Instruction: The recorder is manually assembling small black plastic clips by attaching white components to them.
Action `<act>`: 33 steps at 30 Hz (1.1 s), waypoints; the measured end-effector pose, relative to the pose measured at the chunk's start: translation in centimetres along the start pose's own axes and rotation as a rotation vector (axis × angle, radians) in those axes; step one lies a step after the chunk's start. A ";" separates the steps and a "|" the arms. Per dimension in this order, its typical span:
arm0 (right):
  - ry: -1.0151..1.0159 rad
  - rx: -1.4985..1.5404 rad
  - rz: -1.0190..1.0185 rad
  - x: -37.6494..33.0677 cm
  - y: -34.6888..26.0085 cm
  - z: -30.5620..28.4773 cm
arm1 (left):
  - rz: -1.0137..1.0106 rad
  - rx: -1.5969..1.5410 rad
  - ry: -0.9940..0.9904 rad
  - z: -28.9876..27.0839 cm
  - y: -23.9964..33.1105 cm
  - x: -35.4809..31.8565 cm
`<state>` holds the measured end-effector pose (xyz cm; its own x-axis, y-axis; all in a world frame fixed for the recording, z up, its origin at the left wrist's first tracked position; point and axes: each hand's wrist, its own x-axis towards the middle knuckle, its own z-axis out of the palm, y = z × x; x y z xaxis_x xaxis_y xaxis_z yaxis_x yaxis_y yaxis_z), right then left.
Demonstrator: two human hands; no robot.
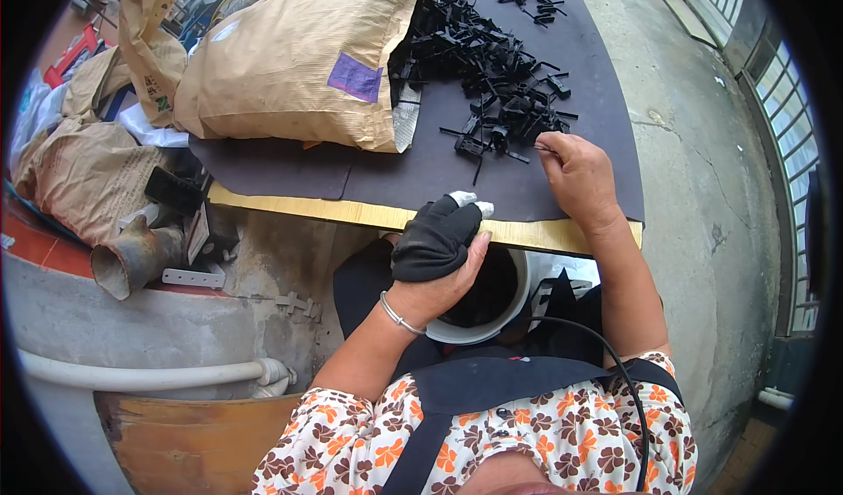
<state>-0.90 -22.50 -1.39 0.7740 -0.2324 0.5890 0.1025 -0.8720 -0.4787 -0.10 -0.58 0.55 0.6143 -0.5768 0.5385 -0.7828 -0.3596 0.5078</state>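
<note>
Pinching a thin dark piece [545, 150] between thumb and forefinger, your bare right hand [580, 179] was at two o'clock from the middle of the view, its other fingers curled toward the palm. Its forearm ran over the near edge of the desk [386, 176], pointing toward eleven o'clock. The heap of black parts [479, 73] lay on the desk at about one o'clock, its nearest parts just beside your right fingertips. Your left hand [435, 240], in a black fingerless glove, was near the centre, back upward and angled toward one o'clock, with a bracelet [401, 314] around the wrist. Its white-tipped fingers lay close together, the thumb stretched alongside; you could not tell whether they gripped anything. A bucket [524, 295] stood below at five o'clock, and a paper sack [281, 78] lay on the desk at eleven.
</note>
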 end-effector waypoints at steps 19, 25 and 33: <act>-0.126 0.524 -0.374 -3.9 -4.8 -0.7 | -0.598 -0.735 -0.205 0.9 0.2 -0.3; -0.321 0.818 0.236 -3.9 -5.4 -1.3 | -0.180 -0.584 -0.178 1.0 0.4 -0.1; -0.448 0.676 0.055 -3.9 -5.5 -1.4 | -0.335 -0.538 -0.096 1.1 0.6 -0.6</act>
<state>-5.31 -17.38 -0.16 0.9509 0.0515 0.3052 0.3011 -0.3826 -0.8735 -1.02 -1.24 -0.18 0.7861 -0.5688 0.2418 -0.3751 -0.1281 0.9181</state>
